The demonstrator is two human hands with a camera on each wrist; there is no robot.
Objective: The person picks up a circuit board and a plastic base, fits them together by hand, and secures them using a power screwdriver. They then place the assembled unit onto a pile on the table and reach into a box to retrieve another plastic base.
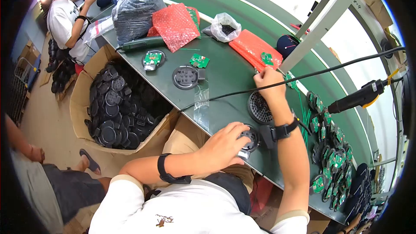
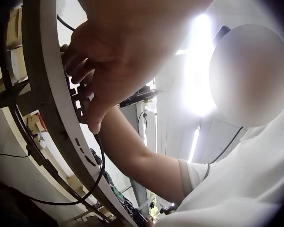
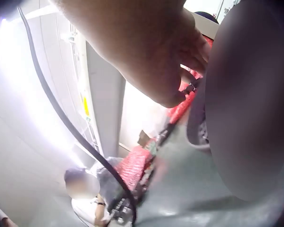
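Note:
My left hand (image 1: 223, 146) grips a round black housing (image 1: 249, 140) at the table's near edge, fingers over its top and thumb at its lower side. In the left wrist view the fingers of that hand (image 2: 102, 61) are bent around a dark part. My right hand (image 1: 272, 84) is above the table beside the red bubble wrap (image 1: 249, 45), beyond a round black tray of dark cells (image 1: 260, 107). In the right wrist view, thumb and fingers of that hand (image 3: 172, 66) pinch a small dark piece (image 3: 191, 87), too small to identify.
A black cable (image 1: 225, 96) crosses above the table. An electric screwdriver (image 1: 357, 97) hangs at the right over piled green boards (image 1: 336, 160). Another housing (image 1: 185, 77) lies left, near a carton of black parts (image 1: 82, 104). A person (image 1: 65, 19) is at the far left.

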